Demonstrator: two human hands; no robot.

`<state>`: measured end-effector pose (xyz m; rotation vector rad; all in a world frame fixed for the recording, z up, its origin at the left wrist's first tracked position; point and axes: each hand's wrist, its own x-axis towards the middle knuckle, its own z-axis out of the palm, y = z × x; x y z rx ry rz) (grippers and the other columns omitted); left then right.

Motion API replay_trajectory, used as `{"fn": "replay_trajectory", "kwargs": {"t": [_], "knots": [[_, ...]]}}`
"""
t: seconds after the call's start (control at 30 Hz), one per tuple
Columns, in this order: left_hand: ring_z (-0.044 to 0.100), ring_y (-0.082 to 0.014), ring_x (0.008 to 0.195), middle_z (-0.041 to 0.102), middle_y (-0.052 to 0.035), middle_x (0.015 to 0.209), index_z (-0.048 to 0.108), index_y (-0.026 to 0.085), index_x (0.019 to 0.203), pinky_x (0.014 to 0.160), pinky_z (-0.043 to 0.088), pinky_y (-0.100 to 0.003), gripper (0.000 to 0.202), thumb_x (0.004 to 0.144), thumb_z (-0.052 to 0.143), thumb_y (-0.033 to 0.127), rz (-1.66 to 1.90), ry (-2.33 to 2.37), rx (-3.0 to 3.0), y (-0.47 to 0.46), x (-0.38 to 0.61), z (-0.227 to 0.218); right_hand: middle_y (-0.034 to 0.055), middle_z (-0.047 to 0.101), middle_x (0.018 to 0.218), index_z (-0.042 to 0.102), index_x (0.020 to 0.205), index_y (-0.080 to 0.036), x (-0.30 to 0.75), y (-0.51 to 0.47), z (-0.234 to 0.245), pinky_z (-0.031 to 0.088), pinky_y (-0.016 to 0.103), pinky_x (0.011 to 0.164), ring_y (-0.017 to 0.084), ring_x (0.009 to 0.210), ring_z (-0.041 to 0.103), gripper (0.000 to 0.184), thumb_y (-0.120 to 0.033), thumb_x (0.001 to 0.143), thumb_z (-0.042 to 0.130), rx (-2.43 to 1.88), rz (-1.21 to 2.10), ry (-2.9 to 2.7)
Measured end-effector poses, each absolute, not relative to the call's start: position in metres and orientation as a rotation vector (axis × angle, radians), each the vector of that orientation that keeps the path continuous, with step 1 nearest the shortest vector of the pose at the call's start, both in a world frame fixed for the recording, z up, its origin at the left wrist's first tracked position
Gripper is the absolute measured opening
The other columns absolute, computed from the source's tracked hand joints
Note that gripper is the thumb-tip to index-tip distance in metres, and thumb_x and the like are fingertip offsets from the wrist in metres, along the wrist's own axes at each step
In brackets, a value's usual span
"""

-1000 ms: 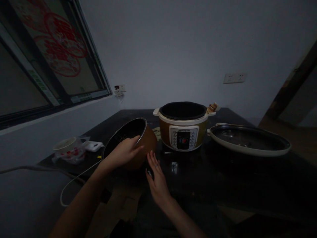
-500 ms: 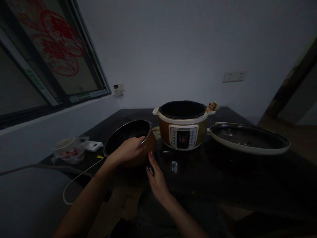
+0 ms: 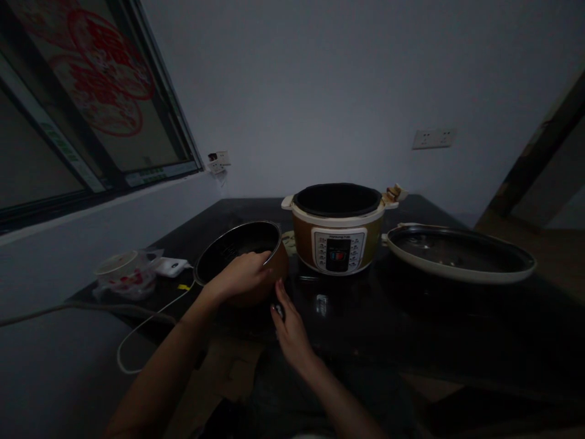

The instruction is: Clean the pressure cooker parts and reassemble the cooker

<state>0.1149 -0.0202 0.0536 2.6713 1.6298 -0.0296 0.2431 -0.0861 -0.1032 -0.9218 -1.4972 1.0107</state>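
A pot with a dark inside and a brown outside, looking like a cooker's inner pot, leans tilted on the dark table. My left hand is closed over its near rim, fingers on the outer wall and the thumb side toward the inside. Low by the pot's right side is my right hand, its fingers stretched out and thumb apart, fingertips at the pot's lower wall. A small pale spot shows between that thumb and the fingers; I cannot tell what it is. Behind stands an electric cooker with its top uncovered.
A large round lid lies at the right on the black table. At the left are a bagged bowl, a white plug-like device and a white cable. Wall sockets and a window are behind.
Very little differs. The view has shifted slightly; both hands keep the same place on the pot, which stays tilted.
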Motion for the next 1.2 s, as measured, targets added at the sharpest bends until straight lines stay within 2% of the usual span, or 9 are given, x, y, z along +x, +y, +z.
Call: {"fn": "replay_trajectory", "kwargs": {"t": [0.47, 1.0, 1.2], "knots": [[0.068, -0.0325, 0.1, 0.07, -0.0178, 0.111, 0.059, 0.013, 0.115, 0.082, 0.05, -0.039, 0.033, 0.094, 0.041, 0.031, -0.066, 1.622, 2.693, -0.015, 0.12, 0.05, 0.0063, 0.028, 0.159, 0.032, 0.151, -0.018, 0.241, -0.084, -0.107, 0.019, 0.043, 0.122, 0.018, 0.148, 0.025, 0.06, -0.04, 0.096, 0.042, -0.982, 0.985, -1.493], [0.069, -0.0305, 0.097, 0.071, -0.0174, 0.111, 0.06, 0.015, 0.114, 0.077, 0.05, -0.036, 0.031, 0.092, 0.045, 0.031, -0.105, 1.623, 2.694, -0.015, 0.124, 0.05, 0.0049, 0.029, 0.159, 0.033, 0.151, -0.022, 0.237, -0.084, -0.107, 0.022, 0.043, 0.121, 0.019, 0.147, 0.026, 0.059, -0.037, 0.096, 0.045, -1.015, 0.955, -1.518], [0.069, -0.031, 0.099, 0.071, -0.0171, 0.111, 0.06, 0.015, 0.114, 0.08, 0.05, -0.037, 0.032, 0.091, 0.044, 0.03, -0.13, 1.624, 2.697, -0.014, 0.127, 0.05, 0.009, 0.027, 0.159, 0.032, 0.152, -0.017, 0.234, -0.084, -0.106, 0.023, 0.044, 0.121, 0.021, 0.148, 0.025, 0.061, -0.035, 0.095, 0.045, -1.045, 0.941, -1.545]]}}
